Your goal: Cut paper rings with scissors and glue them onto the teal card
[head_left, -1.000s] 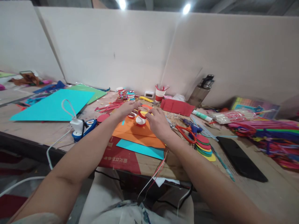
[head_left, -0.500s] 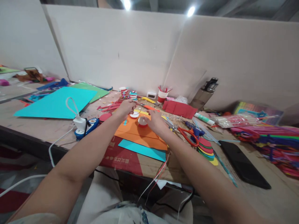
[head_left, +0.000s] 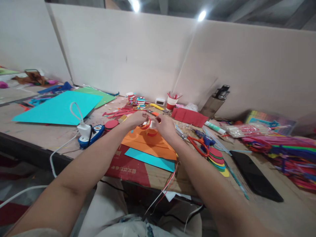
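My left hand [head_left: 139,119] is closed on a small red and white ring-shaped piece [head_left: 146,125], held above the orange sheets. Close to its right, my right hand [head_left: 164,124] curls over a small white and red cup-like piece [head_left: 151,131]; what its fingertips hold is too small to make out. Beneath both hands lie orange sheets [head_left: 158,148], with a turquoise strip [head_left: 149,159] along their near edge. Orange-handled scissors [head_left: 198,146] rest beside my right wrist.
A blue power socket [head_left: 91,135] with a white plug and turquoise sheet [head_left: 59,108] are on the left. On the right lie foam discs [head_left: 217,161], a black phone [head_left: 255,176] and pipe cleaners [head_left: 283,148]. A bottle [head_left: 216,102] and red-white cup [head_left: 171,102] stand behind.
My left hand has moved slightly right and down and now has the red and white piece raised in its fingers. My right hand has drawn closer to it.
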`<state>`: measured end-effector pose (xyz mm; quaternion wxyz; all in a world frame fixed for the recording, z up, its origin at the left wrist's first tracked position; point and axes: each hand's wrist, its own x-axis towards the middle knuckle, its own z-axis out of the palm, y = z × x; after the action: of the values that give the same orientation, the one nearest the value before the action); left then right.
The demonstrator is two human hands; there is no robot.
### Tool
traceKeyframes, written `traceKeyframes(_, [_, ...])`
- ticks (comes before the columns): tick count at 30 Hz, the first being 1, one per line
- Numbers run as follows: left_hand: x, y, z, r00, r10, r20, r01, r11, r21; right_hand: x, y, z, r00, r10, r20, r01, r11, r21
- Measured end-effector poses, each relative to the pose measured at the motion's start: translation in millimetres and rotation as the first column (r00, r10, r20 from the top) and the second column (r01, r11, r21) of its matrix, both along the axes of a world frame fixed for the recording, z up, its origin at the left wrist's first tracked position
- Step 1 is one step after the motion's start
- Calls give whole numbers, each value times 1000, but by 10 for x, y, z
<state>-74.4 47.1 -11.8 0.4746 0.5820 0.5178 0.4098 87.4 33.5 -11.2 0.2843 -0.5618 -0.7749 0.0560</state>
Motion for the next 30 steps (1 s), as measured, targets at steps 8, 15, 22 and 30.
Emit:
traceKeyframes(8, [-149,93,23,982,179,60,-185,974,131,98,-168,-15,972,230,-44,-233,971,-55])
traceKeyframes(15, [-134,92,28,964,224,144,-242,963,118,35,-255,-60,968,251,-24,-246,916,-318])
traceKeyframes(22, [-114,82,17,960,225,167,-243,965,97,35,-127,-137,721,-230,-654,-383,654,-652])
traceKeyframes(30, [-138,92,-40,982,179,64,-185,978,100,55,-99,-158,854,-234,-464,-53,849,-526])
